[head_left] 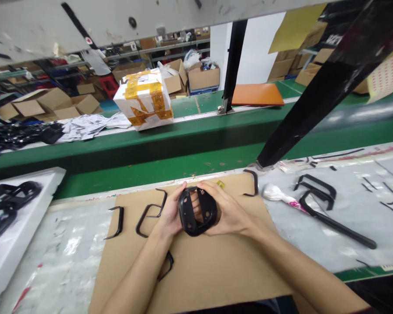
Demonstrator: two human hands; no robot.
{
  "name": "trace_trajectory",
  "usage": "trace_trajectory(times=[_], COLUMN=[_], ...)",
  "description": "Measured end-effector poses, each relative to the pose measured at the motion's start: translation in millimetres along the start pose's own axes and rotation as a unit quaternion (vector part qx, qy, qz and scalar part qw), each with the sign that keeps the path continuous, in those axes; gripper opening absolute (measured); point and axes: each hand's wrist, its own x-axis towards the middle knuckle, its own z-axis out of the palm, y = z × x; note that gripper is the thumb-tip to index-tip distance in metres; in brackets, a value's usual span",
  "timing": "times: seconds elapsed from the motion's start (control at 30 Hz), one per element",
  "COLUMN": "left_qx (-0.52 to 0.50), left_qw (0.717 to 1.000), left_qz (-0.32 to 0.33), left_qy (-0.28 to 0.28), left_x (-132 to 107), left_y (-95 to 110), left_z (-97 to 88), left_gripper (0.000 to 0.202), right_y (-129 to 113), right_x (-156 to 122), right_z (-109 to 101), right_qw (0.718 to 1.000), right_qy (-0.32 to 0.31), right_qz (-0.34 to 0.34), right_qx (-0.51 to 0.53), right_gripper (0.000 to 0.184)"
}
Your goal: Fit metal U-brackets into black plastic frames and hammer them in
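Between my two hands is a black plastic frame (190,213) with a rounded outline, a slot down its middle and several small holes. My left hand (172,213) grips its left side and my right hand (225,211) wraps its right side. Some fingers show through the slot. Below lies a brown cardboard sheet (212,270). Thin black U-shaped brackets lie on it: one at the left (119,222), one beside my left hand (144,220), and one at the upper right (255,181). Another bracket (168,265) is partly hidden by my left forearm.
A white foam tray (49,192) with black parts stands at the left. To the right lie a black-handled tool (343,229), a white wrapped bundle (275,192) and more brackets (317,185). A black post (301,104) slants up before the green conveyor, which carries a taped white box (144,98).
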Motion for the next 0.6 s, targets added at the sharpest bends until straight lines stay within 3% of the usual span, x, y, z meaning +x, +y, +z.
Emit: trace_trajectory(times=[0.2, 0.43, 0.6], left_qx=[0.005, -0.032, -0.017], left_qw=[1.000, 0.993, 0.984], left_qz=[0.022, 0.049, 0.060], left_qy=[-0.002, 0.103, 0.166], left_x=[2.0, -0.3, 3.3], left_y=[-2.8, -9.8, -17.1], left_z=[-2.0, 14.3, 9.7], left_gripper=[0.038, 0.042, 0.026], right_y=[-1.5, -2.0, -3.8], right_x=[-0.3, 1.3, 0.2], right_z=[-2.0, -7.3, -9.2], right_qw=[1.000, 0.998, 0.998], right_qy=[0.007, 0.006, 0.007], right_qz=[0.024, 0.054, 0.049], right_qx=[-0.001, 0.022, 0.030], right_gripper=[0.108, 0.120, 0.120])
